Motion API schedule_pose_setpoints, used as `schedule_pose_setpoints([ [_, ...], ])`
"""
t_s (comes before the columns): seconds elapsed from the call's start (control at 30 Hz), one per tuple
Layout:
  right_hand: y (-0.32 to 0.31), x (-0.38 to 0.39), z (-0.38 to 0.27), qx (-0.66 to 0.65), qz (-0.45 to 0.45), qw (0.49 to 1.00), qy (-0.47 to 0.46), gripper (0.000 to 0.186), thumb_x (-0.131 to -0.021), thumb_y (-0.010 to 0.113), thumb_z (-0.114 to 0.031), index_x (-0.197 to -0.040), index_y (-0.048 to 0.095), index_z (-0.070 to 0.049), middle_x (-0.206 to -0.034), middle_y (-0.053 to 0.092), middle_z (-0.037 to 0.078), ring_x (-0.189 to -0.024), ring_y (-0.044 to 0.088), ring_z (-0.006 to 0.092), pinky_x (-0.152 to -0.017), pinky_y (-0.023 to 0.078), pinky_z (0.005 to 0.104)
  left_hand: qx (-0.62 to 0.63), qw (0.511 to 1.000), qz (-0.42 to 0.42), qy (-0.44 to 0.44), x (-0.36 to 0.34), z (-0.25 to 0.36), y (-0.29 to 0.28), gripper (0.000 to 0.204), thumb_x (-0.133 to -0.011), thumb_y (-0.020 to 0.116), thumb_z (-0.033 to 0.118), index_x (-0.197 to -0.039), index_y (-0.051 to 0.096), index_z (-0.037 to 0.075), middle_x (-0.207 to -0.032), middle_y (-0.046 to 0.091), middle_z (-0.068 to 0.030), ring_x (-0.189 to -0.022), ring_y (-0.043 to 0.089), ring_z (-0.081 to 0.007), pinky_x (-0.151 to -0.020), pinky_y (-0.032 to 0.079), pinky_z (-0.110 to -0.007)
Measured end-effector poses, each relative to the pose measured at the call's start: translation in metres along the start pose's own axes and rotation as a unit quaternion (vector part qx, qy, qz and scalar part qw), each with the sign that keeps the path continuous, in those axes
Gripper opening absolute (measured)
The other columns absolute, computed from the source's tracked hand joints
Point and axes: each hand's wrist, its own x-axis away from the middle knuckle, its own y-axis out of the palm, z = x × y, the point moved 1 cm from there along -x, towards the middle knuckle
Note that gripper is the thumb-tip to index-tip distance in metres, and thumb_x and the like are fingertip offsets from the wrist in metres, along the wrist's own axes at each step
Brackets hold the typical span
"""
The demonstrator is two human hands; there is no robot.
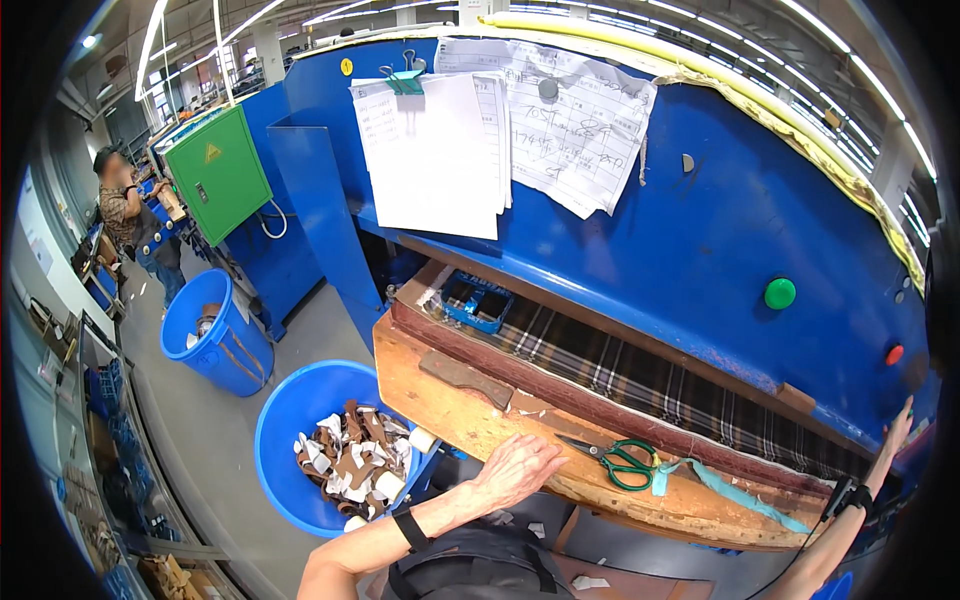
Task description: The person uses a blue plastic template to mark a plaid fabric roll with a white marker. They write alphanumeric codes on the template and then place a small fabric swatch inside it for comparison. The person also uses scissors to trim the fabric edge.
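Note:
My left hand (515, 467) rests on the front of a worn wooden board (450, 398), fingers loosely spread and holding nothing. Just right of it lie green-handled scissors (630, 463) and a teal strip (740, 500). A dark flat bar (465, 380) lies farther back on the board. Behind are dark plaid fabric (620, 365) and a blue metal cutting die (478, 300). My right hand (895, 430) is raised at the right end of the blue machine (730, 240), fingers extended near its edge, below a red button (893, 354); a green button (780, 293) is higher up.
A blue bin of brown and white scraps (270, 440) stands left of the board. Another blue bin (180, 330) is farther back. A person (135, 220) stands at the far left beside a green electrical box (217, 175). Papers (425, 170) are clipped to the machine.

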Motion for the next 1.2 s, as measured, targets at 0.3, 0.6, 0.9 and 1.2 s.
schedule_pose_setpoints([
  [0.3, 0.005, -0.012, 0.007, 0.012, 0.008, 1.000, -0.007, 0.084, -0.090, 0.055, -0.060, -0.146, 0.034, -0.001, -0.143, 0.043, 0.014, -0.127, 0.045, 0.0257, -0.101, 0.037, 0.0394, -0.039, 0.998, 0.050, 0.022, -0.005, 0.003, 0.003, 0.016, -0.087, 0.065, 0.023, -0.094, 0.067, 0.008, -0.077, 0.060, -0.0043, -0.075, 0.061, -0.0221, -0.068, 0.048, -0.034],
  [0.6, 0.013, -0.017, 0.019, 0.036, 0.017, 0.999, -0.020, 0.081, -0.091, 0.054, -0.058, -0.145, 0.035, -0.001, -0.143, 0.043, 0.014, -0.127, 0.045, 0.0257, -0.102, 0.037, 0.0391, -0.050, 0.995, 0.088, 0.016, -0.006, 0.004, 0.002, 0.018, -0.088, 0.065, 0.023, -0.078, 0.063, 0.009, -0.071, 0.055, -0.0056, -0.067, 0.060, -0.0229, -0.062, 0.049, -0.033],
  [0.9, 0.023, 0.228, -0.062, -0.098, -0.114, 0.972, -0.181, 0.052, -0.101, 0.049, -0.039, -0.138, 0.046, -0.002, -0.129, 0.054, 0.011, -0.118, 0.052, 0.0211, -0.099, 0.040, 0.0338, -0.059, 0.992, 0.107, -0.013, 0.001, 0.007, 0.000, 0.013, -0.088, 0.065, 0.021, -0.083, 0.065, 0.009, -0.074, 0.056, -0.0043, -0.069, 0.058, -0.0211, -0.064, 0.044, -0.034],
  [1.2, 0.000, 0.596, -0.141, -0.011, -0.525, 0.846, -0.088, 0.019, -0.093, 0.061, -0.017, -0.098, 0.068, 0.000, -0.085, 0.071, 0.012, -0.078, 0.065, 0.0168, -0.075, 0.051, 0.0285, 0.006, 0.996, 0.094, 0.005, -0.001, 0.002, -0.001, 0.011, -0.088, 0.064, 0.015, -0.094, 0.065, 0.006, -0.081, 0.060, -0.0047, -0.076, 0.059, -0.0210, -0.071, 0.040, -0.034],
])
